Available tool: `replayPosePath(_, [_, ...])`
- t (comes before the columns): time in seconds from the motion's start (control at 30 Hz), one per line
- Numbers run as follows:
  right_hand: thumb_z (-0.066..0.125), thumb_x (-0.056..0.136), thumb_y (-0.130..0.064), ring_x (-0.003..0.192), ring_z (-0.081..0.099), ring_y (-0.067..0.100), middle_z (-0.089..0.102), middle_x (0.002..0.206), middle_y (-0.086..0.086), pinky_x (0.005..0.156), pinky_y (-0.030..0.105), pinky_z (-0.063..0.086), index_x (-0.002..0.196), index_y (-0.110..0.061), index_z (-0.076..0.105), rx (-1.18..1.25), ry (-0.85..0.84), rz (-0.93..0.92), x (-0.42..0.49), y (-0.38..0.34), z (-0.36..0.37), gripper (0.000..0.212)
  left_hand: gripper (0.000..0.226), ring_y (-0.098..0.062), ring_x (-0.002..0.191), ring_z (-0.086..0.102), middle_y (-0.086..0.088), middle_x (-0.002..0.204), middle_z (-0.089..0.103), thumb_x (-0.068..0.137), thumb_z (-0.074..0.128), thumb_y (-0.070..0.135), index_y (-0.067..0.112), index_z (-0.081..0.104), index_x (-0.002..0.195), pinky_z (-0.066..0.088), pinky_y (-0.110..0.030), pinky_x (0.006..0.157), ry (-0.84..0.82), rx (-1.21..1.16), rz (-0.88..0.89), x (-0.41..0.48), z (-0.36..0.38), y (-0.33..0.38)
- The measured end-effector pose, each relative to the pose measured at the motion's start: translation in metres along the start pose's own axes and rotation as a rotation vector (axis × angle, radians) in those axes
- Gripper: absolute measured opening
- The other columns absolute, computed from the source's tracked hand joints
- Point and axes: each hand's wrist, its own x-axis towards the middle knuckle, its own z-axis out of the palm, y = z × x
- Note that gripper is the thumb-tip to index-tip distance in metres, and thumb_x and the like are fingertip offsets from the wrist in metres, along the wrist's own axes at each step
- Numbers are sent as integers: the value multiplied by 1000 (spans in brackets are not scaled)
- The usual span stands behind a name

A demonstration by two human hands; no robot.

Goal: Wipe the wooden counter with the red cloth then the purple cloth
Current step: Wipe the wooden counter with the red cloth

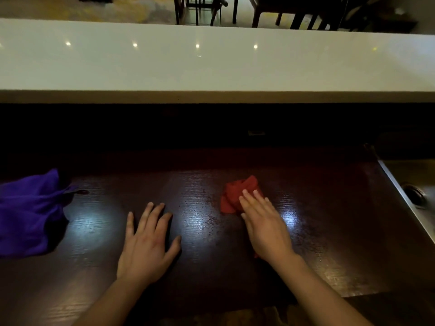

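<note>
The dark wooden counter (207,267) fills the lower half of the view. A crumpled red cloth (231,196) lies on it right of centre. My right hand (263,222) presses flat on the cloth's near side, fingers straight and together, covering part of it. My left hand (147,241) rests palm down on the bare wood left of centre, fingers spread, holding nothing. A bunched purple cloth (26,215) lies at the counter's far left edge, well apart from both hands.
A raised white ledge (211,62) runs across behind the counter. A steel sink (414,191) with a drain sits at the right edge. Dark chairs (200,10) stand on the floor beyond the ledge.
</note>
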Motion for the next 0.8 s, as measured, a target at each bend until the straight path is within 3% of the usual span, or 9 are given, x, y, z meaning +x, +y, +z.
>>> replayPosePath(0.17, [41, 100, -26, 147, 20, 27, 31, 157, 3, 121, 41, 14, 145, -15, 39, 16, 38, 285, 58, -22, 6, 46, 63, -28, 146, 29, -10, 150, 45, 86, 39, 53, 12, 55, 130, 15, -63, 117, 3, 14, -6, 0, 0, 1])
replayPosePath(0.27, [39, 100, -28, 148, 16, 25, 26, 159, 0, 121, 39, 10, 147, -18, 35, 70, -14, 117, 75, -66, 21, 48, 63, -28, 146, 29, -10, 149, 45, 86, 39, 53, 12, 56, 131, 15, -62, 117, 1, 13, -8, 1, -2, 2])
replayPosePath(0.37, [47, 96, -27, 146, 24, 24, 35, 155, 0, 119, 40, 14, 144, -19, 41, 80, -91, -205, 49, -96, 35, 49, 64, -27, 146, 29, -9, 150, 45, 86, 39, 54, 13, 56, 132, 16, -61, 117, -6, 16, -11, 0, -1, 0])
replayPosePath(0.43, [47, 96, -28, 145, 27, 21, 39, 153, -1, 119, 39, 16, 142, -19, 43, 97, -112, -296, 47, -89, 36, 47, 64, -26, 146, 28, -8, 150, 45, 86, 40, 55, 14, 56, 131, 16, -60, 117, -4, 17, -17, 0, 0, -1])
replayPosePath(0.5, [45, 98, -26, 145, 25, 21, 37, 154, -1, 120, 38, 13, 143, -18, 42, 70, -81, -242, 71, -77, 36, 46, 62, -25, 146, 28, -7, 150, 45, 85, 42, 55, 15, 57, 130, 18, -61, 117, 1, 7, -16, 0, 0, -3])
replayPosePath(0.63, [38, 101, -24, 147, 18, 22, 30, 157, -2, 121, 37, 10, 147, -18, 36, 120, -25, 103, 112, -82, 31, 46, 60, -23, 145, 30, -5, 148, 47, 83, 46, 55, 17, 59, 127, 20, -60, 116, 18, -18, -23, 3, 0, -5])
replayPosePath(0.7, [42, 100, -23, 147, 19, 24, 30, 157, 0, 121, 38, 11, 147, -17, 37, 113, -33, 55, 92, -95, 34, 48, 59, -23, 145, 30, -4, 148, 47, 82, 47, 55, 17, 59, 126, 20, -60, 116, 20, -22, -22, 3, 1, -5])
replayPosePath(0.8, [54, 92, -20, 145, 26, 24, 37, 154, 0, 120, 41, 19, 143, -17, 42, 105, -55, -201, 29, -99, 35, 52, 60, -23, 145, 29, -5, 149, 47, 83, 46, 55, 17, 59, 128, 19, -59, 116, 13, -20, -17, 2, 1, -5])
